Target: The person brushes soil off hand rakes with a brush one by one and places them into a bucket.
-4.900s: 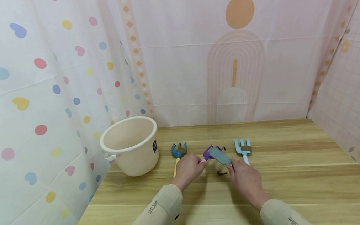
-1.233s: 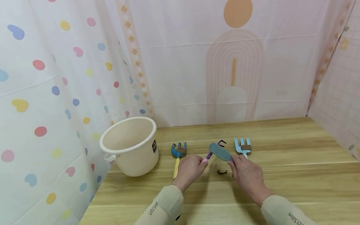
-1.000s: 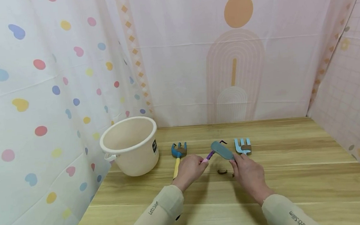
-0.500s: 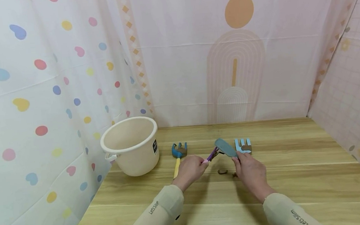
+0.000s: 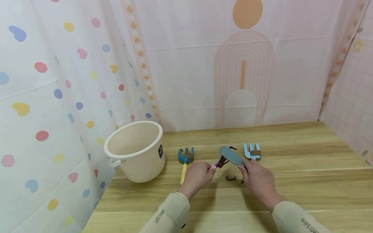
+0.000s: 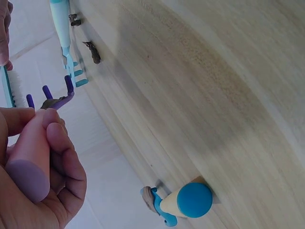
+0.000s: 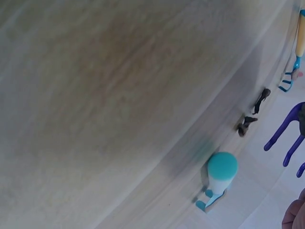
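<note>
My left hand (image 5: 196,176) grips the pink handle of a purple hand rake (image 6: 62,101), with fingers wrapped round it. A brown lump sits among the rake's prongs. My right hand (image 5: 259,180) pinches the end of a flat teal brush (image 5: 231,156). White bristles show under the brush in the left wrist view. In the head view the brush lies across the rake's head and hides part of it; whether the bristles touch it I cannot tell. Small dark brown pieces (image 5: 230,178) lie on the table below the hands.
A blue hand rake (image 5: 186,157) with a yellow handle and brown patch lies left. A light blue hand fork (image 5: 251,152), also brown-patched, lies right. The cream bucket (image 5: 144,168) stands at the table's left. Curtains (image 5: 183,76) hang behind the wooden table (image 5: 312,179).
The brush has swung right off the rake's head, then back left over it. The rake has turned in my left hand, which stays in nearly the same place. The other tools lie still.
</note>
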The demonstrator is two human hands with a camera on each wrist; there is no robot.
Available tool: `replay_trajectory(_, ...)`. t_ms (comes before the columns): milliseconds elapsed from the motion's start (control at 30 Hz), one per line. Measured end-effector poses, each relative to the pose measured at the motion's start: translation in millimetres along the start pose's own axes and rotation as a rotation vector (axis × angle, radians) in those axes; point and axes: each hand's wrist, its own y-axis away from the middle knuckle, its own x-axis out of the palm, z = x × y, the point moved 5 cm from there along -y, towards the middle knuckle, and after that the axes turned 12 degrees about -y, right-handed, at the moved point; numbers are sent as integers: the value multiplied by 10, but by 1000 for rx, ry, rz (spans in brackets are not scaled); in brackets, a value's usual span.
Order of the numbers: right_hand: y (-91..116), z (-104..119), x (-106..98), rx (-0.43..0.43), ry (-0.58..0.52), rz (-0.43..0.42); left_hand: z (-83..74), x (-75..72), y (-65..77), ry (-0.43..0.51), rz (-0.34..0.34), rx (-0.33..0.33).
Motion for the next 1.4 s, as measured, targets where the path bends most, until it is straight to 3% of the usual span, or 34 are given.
replay_trajectory(333,-18,-132,-66,84,-15,12,9,31,-6,4,46,-34)
replay_trajectory(567,-24,-93,-75,68,-24,-10,10,51,-20,-12,31,-17)
replay_trajectory(767,-13,14,-80,-5,-28,-59,6,29,-12,-5,5,5)
replay_trajectory(1067,2,57,-32,1,-57,-34,34,47,-29,11,1,-37)
replay_trajectory(1267,21,84,8,-32,-54,-29,-10,28,-9,-23,-43,67)
replay_trajectory(1400,15,54,46,18,-54,28,-51,14,10,-55,-42,111)
